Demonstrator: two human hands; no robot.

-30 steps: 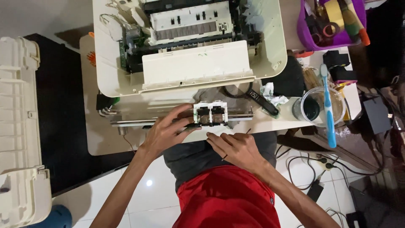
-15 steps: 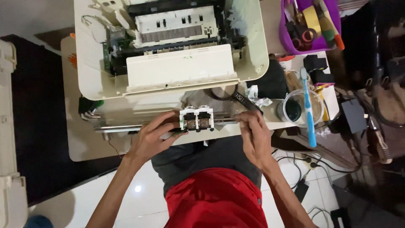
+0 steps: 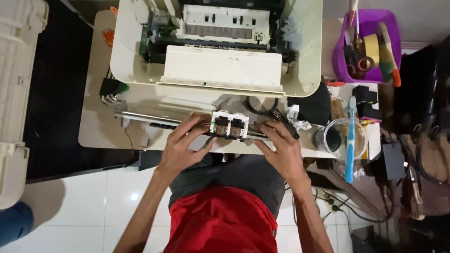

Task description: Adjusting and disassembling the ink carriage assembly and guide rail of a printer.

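The person is wearing a red shirt point(image 3: 220, 225) and dark grey shorts point(image 3: 243, 171) — both plain, nothing printed on them. The arms are showing bare to the left hand point(image 3: 180, 147) and right hand point(image 3: 281, 150) — no sleeves, rings or watch.

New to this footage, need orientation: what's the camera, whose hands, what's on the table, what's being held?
One view only: a camera worn on the person's head, looking straight down. Both bare hands are the wearer's own. The left hand and right hand rest at either side of a small white carriage block on a metal rail. Behind it sits an opened cream printer on the table. To the right: a purple basket of tools and a clear cup with a blue toothbrush.
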